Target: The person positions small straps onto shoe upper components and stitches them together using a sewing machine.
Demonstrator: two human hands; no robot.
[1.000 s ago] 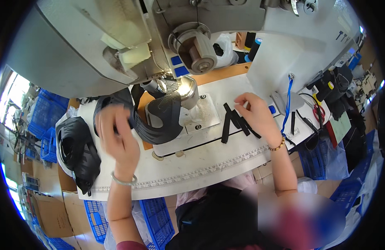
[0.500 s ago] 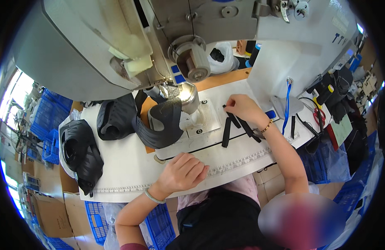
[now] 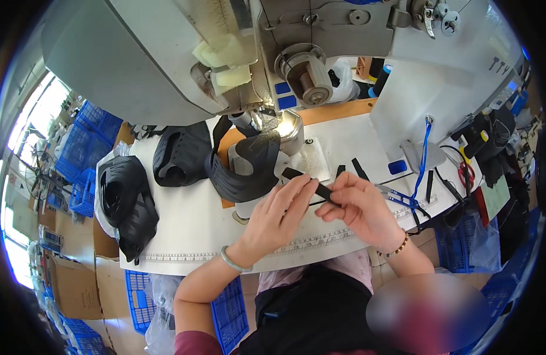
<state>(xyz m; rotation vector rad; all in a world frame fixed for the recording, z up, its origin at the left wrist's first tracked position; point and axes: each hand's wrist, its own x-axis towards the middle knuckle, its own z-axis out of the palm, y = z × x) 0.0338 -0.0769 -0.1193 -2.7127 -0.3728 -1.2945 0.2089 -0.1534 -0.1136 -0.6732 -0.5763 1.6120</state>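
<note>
Black strip [image 3: 323, 193] at the fingertips, near side of the sewing machine [image 3: 444, 89]

The grey-white machine spans the far side, its lamp lighting the area above a silver plate. The white surface [image 3: 193, 216] curves along the near side, with a measuring scale printed by its edge. Below that edge, to the left, is a blue plastic crate [image 3: 228, 313].

Three black moulded pieces occupy the surface's left half: one at the far left [image 3: 144, 213], a second [image 3: 193, 148] to its right, and a third [image 3: 243, 186] curving close to the lit area.

The hands are near each other, both at the strip. The right hand [image 3: 364, 207] pinches its near right end between thumb and finger. The left hand [image 3: 276, 222] lays its fingertips over the middle; its thumb is hidden, so whether it grips cannot be told. The strip slants from far left to near right, just right of the third piece.

Red-handled scissors [image 3: 464, 174] lie well to the right. A loose black strip [image 3: 360, 170] rests beyond the right hand. Smallest are a pale bangle [image 3: 232, 261] on the left wrist and a beaded bracelet [image 3: 397, 247] on the right.
</note>
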